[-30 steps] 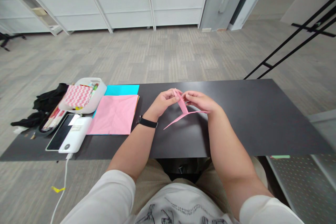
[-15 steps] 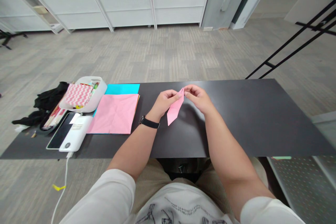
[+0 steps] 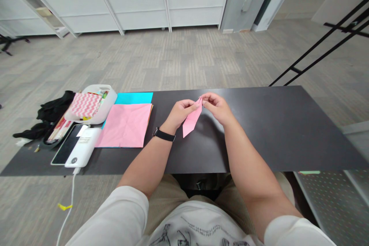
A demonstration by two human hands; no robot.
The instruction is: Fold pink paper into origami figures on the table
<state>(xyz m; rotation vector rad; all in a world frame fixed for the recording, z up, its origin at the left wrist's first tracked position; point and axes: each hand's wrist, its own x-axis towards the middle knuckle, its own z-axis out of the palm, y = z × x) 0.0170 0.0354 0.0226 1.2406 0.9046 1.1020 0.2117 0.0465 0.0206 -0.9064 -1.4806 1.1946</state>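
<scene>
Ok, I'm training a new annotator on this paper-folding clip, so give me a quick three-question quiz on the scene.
1. True or false: the left hand and the right hand both pinch the folded pink paper at its upper end.
2. What shows from under the far edge of the flat pink sheet? A) a turquoise sheet B) a newspaper C) a towel
3. Fill in: the black watch sits on the ___ wrist.
Key: 1 true; 2 A; 3 left.

Folded pink paper (image 3: 190, 121) top tip hidden between fingertips (image 3: 205, 102); cyan sheet (image 3: 134, 98) mostly covered by pink sheet (image 3: 125, 125); tray (image 3: 112, 102) contents indistinct.
</scene>
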